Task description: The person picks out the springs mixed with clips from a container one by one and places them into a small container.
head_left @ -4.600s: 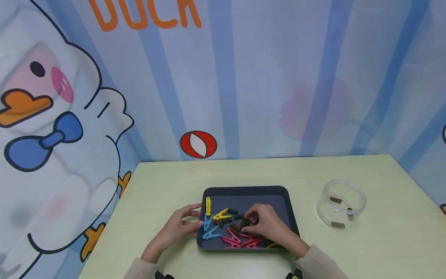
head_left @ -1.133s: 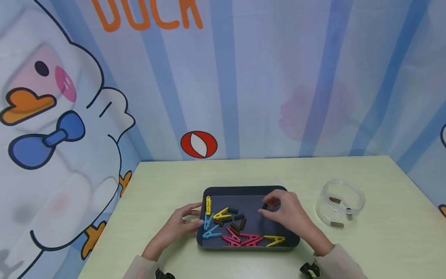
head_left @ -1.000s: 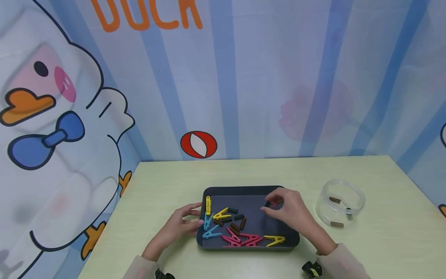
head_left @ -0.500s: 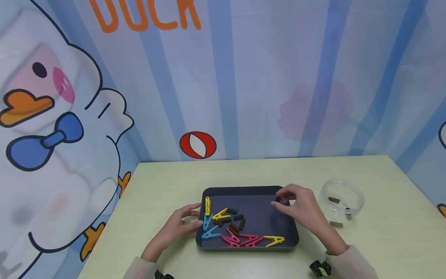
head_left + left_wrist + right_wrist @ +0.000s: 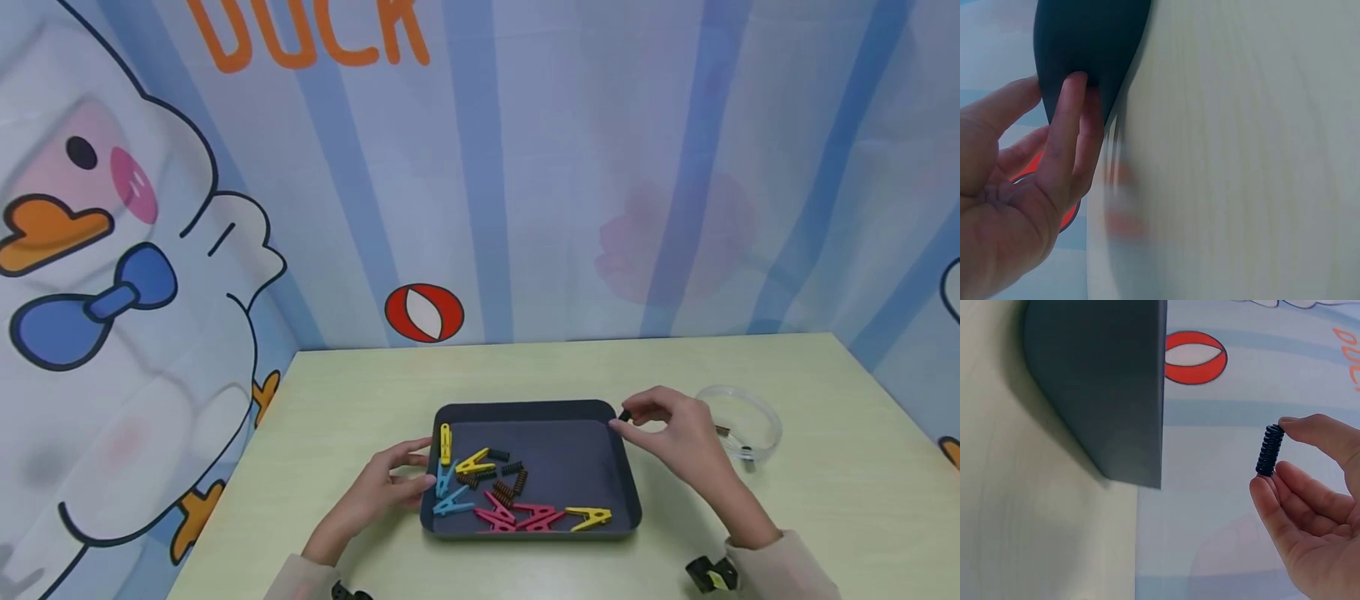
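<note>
My right hand (image 5: 673, 433) pinches a small black coil spring (image 5: 1270, 450) between thumb and fingertips, just past the right rim of the dark grey tray (image 5: 577, 458). My left hand (image 5: 375, 492) holds the tray at its left edge; in the left wrist view its fingers (image 5: 1063, 134) lie against the outer wall and one digit passes behind the rim. Inside the tray are several black springs (image 5: 498, 455) and brown springs (image 5: 521, 481), with yellow clothespins (image 5: 590, 518), blue clothespins (image 5: 453, 502) and red clothespins (image 5: 534, 517).
A round clear container (image 5: 778, 433) with a few springs inside stands on the pale table (image 5: 847, 492) at the right, partly hidden by the right hand. A patterned cloth backdrop (image 5: 555, 208) rises behind the table.
My right hand has left the springs and clothespins, carrying the black spring rightward across the tray to beyond its right rim. The left hand stays at the tray's left edge.
</note>
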A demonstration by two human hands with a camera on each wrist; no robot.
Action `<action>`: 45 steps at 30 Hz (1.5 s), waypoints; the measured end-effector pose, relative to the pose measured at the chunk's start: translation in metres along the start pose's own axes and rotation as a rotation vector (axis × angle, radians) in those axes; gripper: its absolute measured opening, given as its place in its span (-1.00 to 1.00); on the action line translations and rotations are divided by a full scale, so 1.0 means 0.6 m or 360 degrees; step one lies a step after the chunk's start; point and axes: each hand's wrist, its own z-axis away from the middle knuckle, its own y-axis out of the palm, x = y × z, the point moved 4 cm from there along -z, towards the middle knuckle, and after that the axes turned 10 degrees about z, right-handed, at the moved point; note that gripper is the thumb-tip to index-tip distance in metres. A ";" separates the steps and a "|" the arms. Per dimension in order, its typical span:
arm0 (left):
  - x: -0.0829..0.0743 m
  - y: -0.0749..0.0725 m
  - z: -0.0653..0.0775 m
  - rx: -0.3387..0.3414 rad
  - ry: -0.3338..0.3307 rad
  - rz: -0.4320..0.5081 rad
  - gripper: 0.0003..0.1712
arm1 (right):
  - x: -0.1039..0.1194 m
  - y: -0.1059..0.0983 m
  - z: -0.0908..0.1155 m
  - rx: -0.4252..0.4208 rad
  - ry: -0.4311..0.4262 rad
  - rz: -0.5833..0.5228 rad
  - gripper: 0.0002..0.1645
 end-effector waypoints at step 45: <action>0.003 -0.002 -0.001 -0.0003 0.0007 -0.0019 -0.30 | -0.100 -0.100 0.019 -0.0243 0.0138 0.0188 -0.70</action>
